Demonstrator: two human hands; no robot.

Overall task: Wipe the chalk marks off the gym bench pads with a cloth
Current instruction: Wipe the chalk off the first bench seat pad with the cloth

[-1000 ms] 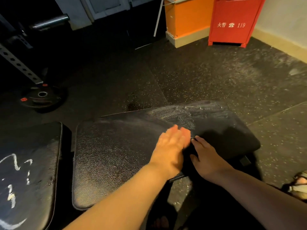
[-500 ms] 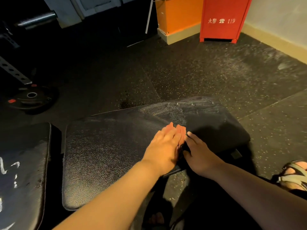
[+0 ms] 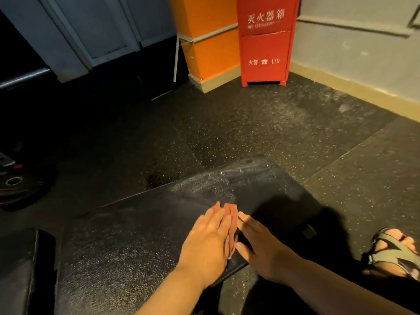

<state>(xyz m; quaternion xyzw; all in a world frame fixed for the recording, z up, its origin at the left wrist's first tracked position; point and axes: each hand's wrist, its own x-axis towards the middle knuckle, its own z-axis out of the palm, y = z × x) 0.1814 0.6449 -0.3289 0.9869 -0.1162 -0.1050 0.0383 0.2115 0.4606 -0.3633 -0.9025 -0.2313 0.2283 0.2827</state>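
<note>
The left hand (image 3: 209, 237) lies flat with fingers straight, pressing the bench pad (image 3: 127, 235) near its near right edge. The right hand (image 3: 261, 246), fingers also extended, rests touching it. Whether a cloth lies beneath cannot be told. The chalk smear (image 3: 218, 180) lies beyond the fingertips, toward the pad's far right corner.

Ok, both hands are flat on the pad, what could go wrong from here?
1. Only a thin strip of the red cloth shows under the flat left hand; bare skin may smear chalk instead.
2. The chalk haze on the pad lies beyond the fingers, so it could be missed.
3. The right hand rests near the pad's edge and might slip off.
</note>
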